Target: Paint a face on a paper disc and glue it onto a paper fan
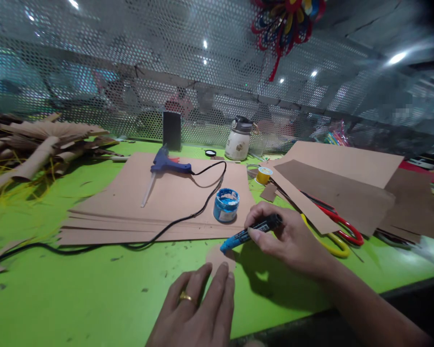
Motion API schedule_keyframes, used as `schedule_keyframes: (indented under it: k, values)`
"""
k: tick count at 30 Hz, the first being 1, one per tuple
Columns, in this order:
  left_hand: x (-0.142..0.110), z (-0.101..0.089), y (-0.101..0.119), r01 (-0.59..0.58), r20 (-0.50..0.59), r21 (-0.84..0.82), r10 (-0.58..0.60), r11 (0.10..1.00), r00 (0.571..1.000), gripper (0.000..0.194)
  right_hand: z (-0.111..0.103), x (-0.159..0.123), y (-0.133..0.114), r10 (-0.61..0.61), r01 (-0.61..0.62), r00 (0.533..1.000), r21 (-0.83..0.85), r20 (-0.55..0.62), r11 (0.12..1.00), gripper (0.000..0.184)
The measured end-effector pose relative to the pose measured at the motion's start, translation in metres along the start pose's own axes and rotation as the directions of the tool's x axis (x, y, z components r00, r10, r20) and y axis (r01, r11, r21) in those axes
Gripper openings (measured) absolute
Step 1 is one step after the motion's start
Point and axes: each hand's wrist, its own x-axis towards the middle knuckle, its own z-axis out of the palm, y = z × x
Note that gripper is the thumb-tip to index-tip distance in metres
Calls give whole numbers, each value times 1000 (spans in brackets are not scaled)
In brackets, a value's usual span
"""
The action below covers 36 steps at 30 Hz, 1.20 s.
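A small tan piece of paper [213,254] with a rounded edge lies on the green table. My left hand [204,303] rests on its near part, fingers stretched out, a ring on one of them. Between the fingers and thumb of my right hand [287,241] is a marker [258,228], its black end up and its blue-coated end slanting down to the paper. Whether that end touches the paper I cannot tell. Just behind stands an open glass jar of blue paint [226,206], its rim smeared with blue.
A blue glue gun [168,164] lies on stacked brown paper sheets [119,193], its black cord [173,222] trailing left. Red-handled scissors [349,230], a yellow handle [334,245], a yellow thread spool [264,175] and more sheets are right. A bottle [237,140] and phone [172,130] stand behind.
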Motion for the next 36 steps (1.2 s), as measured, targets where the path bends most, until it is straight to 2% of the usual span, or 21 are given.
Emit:
schedule_keyframes:
  k: [3,8,16,23,31,36]
  values:
    - [0,0,0,2,-1,3,-2,1000,1000,61,-1,0,1,-19,19,1000,-12,-4,1000,4]
    - [1,0,0,1,8,3,-1,1000,1000,62,-3,1,0,-49,47,996,-29,-80,998,5]
    - [-1,0,0,4,-9,0,-4,1000,1000,63,2,2,-1,7,-6,999,30,-39,1000,4]
    - [-1,1,1,8,13,-5,-8,1000,1000,62,1,1,-1,9,-8,1000,18,-6,1000,5]
    - [-2,1,2,7,10,-3,-7,1000,1000,61,-1,3,1,-42,43,995,8,-92,999,4]
    - [-1,2,2,14,9,-4,-14,1000,1000,61,1,1,1,-20,20,998,12,-60,1000,4]
